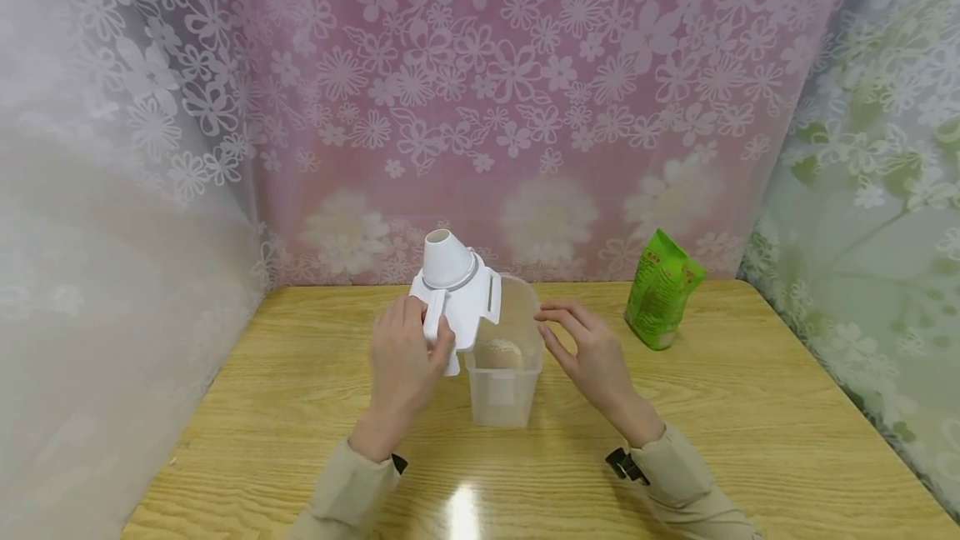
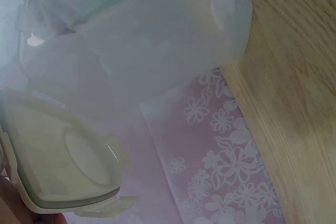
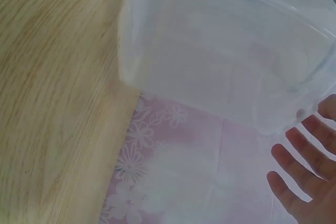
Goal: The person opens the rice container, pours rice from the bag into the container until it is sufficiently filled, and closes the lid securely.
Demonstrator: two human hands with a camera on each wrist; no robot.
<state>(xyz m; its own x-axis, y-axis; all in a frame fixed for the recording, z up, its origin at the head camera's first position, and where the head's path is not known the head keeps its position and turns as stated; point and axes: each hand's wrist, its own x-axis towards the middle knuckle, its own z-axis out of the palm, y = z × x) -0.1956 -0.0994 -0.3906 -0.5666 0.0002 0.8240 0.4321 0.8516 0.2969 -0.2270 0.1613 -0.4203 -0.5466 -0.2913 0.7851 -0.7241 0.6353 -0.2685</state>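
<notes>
A clear plastic container point(image 1: 504, 400) stands upright on the wooden table, its top uncovered. To its left, my left hand point(image 1: 403, 361) grips a white lid point(image 1: 467, 308) with a cone-shaped spout, holding it tilted beside the container's rim. The underside of that lid point(image 2: 58, 150) shows in the left wrist view, with part of the hand cut off by the frame edge. My right hand point(image 1: 596, 361) is at the right of the container's rim, its fingers point(image 3: 296, 169) spread and loosely bent. Whether a fingertip touches the rim I cannot tell.
A green printed bag point(image 1: 662, 294) stands at the back right of the table point(image 1: 720, 440). Flowered curtains point(image 1: 450, 107) hang behind the table and along both sides.
</notes>
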